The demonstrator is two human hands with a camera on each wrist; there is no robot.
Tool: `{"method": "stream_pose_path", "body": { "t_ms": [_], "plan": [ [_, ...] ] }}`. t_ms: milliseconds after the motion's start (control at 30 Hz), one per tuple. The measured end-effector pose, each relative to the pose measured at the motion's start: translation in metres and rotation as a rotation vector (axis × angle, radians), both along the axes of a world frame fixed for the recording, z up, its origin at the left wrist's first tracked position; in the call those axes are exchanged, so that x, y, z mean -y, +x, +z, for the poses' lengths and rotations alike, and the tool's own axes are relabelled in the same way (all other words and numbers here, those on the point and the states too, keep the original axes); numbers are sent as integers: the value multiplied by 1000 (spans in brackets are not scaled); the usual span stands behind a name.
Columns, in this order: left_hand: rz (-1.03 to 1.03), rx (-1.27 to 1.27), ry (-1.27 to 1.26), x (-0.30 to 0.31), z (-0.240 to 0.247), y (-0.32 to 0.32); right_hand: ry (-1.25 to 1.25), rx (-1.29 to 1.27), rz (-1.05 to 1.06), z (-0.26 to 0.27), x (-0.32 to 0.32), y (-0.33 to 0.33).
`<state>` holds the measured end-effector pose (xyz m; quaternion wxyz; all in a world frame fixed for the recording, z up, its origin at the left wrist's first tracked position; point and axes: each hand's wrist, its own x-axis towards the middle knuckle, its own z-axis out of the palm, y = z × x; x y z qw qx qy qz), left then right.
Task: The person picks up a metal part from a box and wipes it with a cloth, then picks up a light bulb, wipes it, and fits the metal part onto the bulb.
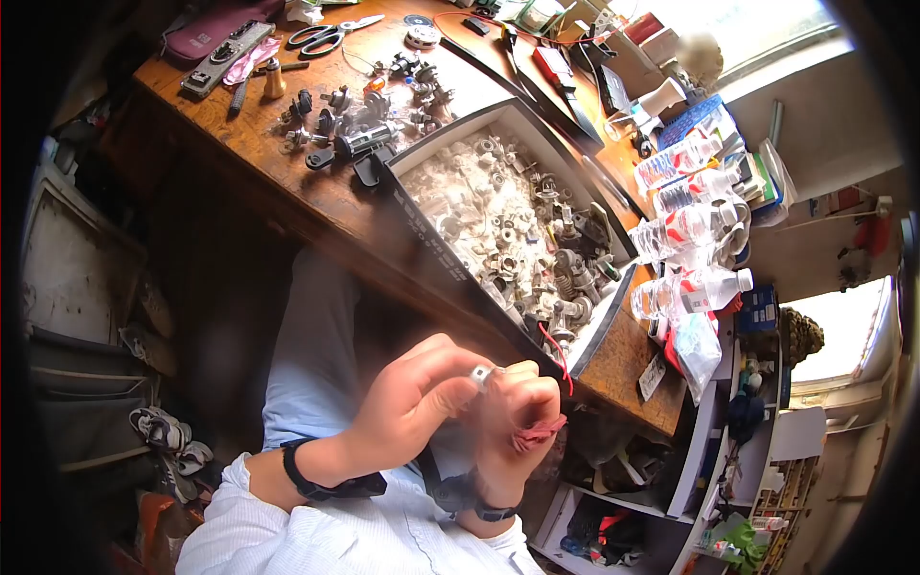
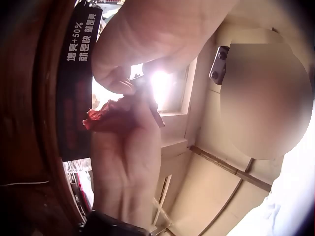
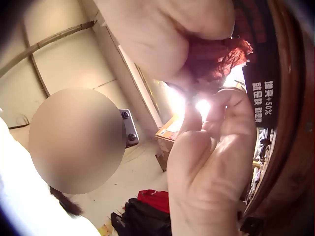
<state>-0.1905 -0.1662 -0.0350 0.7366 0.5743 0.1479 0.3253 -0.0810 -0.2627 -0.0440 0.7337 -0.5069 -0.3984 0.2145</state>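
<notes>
Left hand (image 1: 407,401) and right hand (image 1: 513,412) are held close together in front of the person's body, near the edge of a wooden table (image 1: 216,120). A small white piece (image 1: 479,377) is pinched between the thumb and forefinger of the left hand, right beside the curled fingers of the right. By the right hand a crumpled red cloth (image 1: 539,434) is gripped, with its loose end left sticking out of the fist. Whether the white piece is also pinched by the right fingertips cannot be told, since they are partly hidden and, in both wrist views, lost in glare. On the table, beyond the hands, a dark-walled box (image 1: 426,251) is filled with small metal and plastic parts (image 1: 565,273), and a red wire (image 1: 564,362) is draped over its near corner. More parts (image 1: 359,139) are scattered to the left of the box, and scissors (image 1: 326,40) are laid farther back. To the right of the box, clear plastic bottles (image 1: 676,293) are lined up on their sides.
</notes>
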Motion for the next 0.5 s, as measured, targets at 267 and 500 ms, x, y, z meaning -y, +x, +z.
{"method": "stream_pose_path", "body": {
  "t_ms": [267, 500],
  "plan": [
    [95, 13, -3, -4, -3, 11, -32, -249, 12, 6, -4, -10],
    [168, 21, 401, -15, -5, 13, -136, -819, -49, 17, 1, -16]
  ]
}}
